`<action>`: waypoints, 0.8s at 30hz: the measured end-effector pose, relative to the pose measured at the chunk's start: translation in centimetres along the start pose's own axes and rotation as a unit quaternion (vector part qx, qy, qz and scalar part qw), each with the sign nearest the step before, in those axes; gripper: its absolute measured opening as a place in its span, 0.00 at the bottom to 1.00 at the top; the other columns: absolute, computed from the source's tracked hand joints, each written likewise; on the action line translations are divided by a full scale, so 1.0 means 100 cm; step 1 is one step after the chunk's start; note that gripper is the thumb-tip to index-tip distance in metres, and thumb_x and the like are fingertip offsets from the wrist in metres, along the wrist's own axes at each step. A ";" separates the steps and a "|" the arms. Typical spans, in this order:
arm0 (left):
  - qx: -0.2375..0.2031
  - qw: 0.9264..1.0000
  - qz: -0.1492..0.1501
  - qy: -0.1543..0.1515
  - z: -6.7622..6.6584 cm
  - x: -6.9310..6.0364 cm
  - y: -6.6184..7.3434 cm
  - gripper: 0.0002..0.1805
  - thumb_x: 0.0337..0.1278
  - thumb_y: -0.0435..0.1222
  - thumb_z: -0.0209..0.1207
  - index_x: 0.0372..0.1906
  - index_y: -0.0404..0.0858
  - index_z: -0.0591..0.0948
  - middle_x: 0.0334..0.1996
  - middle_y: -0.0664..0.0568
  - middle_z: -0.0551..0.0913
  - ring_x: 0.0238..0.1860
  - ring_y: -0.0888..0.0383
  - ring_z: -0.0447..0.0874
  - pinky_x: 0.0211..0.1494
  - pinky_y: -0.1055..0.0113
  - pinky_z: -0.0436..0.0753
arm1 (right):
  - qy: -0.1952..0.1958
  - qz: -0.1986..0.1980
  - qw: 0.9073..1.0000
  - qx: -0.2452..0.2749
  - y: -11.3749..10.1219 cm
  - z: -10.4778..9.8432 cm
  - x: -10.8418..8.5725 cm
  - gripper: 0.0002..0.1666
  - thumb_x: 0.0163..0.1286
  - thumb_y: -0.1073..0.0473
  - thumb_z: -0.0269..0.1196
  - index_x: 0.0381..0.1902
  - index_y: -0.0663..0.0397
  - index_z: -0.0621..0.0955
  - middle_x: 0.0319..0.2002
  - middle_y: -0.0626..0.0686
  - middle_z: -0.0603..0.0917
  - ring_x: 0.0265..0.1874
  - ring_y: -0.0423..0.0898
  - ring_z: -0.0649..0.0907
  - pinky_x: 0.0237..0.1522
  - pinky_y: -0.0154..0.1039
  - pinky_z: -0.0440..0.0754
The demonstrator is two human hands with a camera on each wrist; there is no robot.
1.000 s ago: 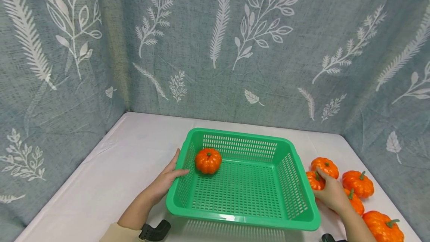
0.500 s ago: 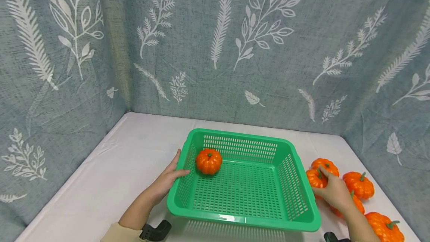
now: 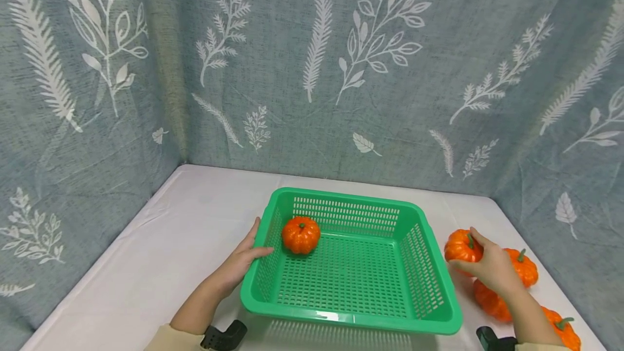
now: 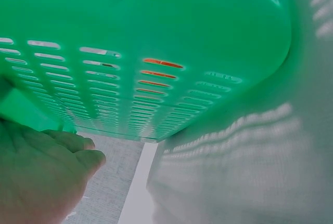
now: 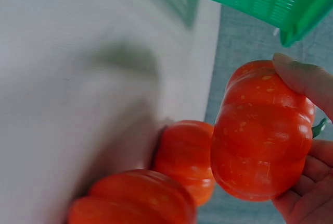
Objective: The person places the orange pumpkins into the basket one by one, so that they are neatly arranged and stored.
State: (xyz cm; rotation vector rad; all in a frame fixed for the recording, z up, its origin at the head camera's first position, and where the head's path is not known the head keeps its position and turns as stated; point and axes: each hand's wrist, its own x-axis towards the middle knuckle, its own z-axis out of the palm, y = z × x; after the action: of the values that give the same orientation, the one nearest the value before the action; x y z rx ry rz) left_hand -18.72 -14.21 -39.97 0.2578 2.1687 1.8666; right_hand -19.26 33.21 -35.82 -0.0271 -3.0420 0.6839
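Observation:
My left hand holds the left rim of a green plastic basket, thumb over the edge and fingers along the outside wall. In the left wrist view the hand lies beside the slotted basket wall. One small orange pumpkin sits inside the basket, toward its back left. Just right of the basket, my right hand grips another orange pumpkin with a green stem. The right wrist view shows that pumpkin off the table, between thumb and fingers.
More pumpkins lie on the white table at the right: one behind my hand, one partly under the wrist and one near the front. A patterned grey-blue curtain encloses the back and sides.
My right hand has closed round a pumpkin beside the basket and raised it slightly, and it now covers the pumpkin behind. The left hand and basket stay in place.

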 end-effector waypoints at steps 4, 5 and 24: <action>-0.003 1.000 -0.004 0.003 0.000 0.000 0.001 0.44 0.65 0.36 0.44 0.72 0.44 0.27 0.74 0.49 0.24 0.74 0.47 0.22 0.71 0.43 0.34 | 0.008 -0.002 1.000 -0.004 -0.004 -0.008 0.002 0.61 0.51 0.41 0.69 0.69 0.72 0.53 0.64 0.76 0.60 0.59 0.73 0.64 0.56 0.67 0.65; -0.003 1.000 -0.004 0.002 0.000 0.000 0.001 0.44 0.65 0.36 0.44 0.72 0.44 0.27 0.74 0.49 0.24 0.74 0.47 0.22 0.71 0.43 0.35 | 0.010 -0.001 1.000 -0.005 -0.005 -0.009 0.002 0.61 0.51 0.41 0.69 0.69 0.72 0.52 0.64 0.76 0.60 0.59 0.73 0.64 0.56 0.67 0.64; -0.004 1.000 0.004 0.002 0.001 0.000 0.000 0.44 0.65 0.35 0.44 0.72 0.43 0.27 0.74 0.49 0.25 0.74 0.47 0.25 0.72 0.45 0.37 | 0.056 -0.023 0.998 -0.002 -0.037 -0.033 0.005 0.61 0.53 0.41 0.68 0.71 0.67 0.51 0.63 0.75 0.63 0.53 0.69 0.71 0.51 0.64 0.71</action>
State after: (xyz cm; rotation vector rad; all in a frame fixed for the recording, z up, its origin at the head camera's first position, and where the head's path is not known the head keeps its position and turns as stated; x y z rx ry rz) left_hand -18.65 -14.09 -39.99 0.2620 2.1650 1.8806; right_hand -19.74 31.31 -31.30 0.0057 -2.9284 0.6488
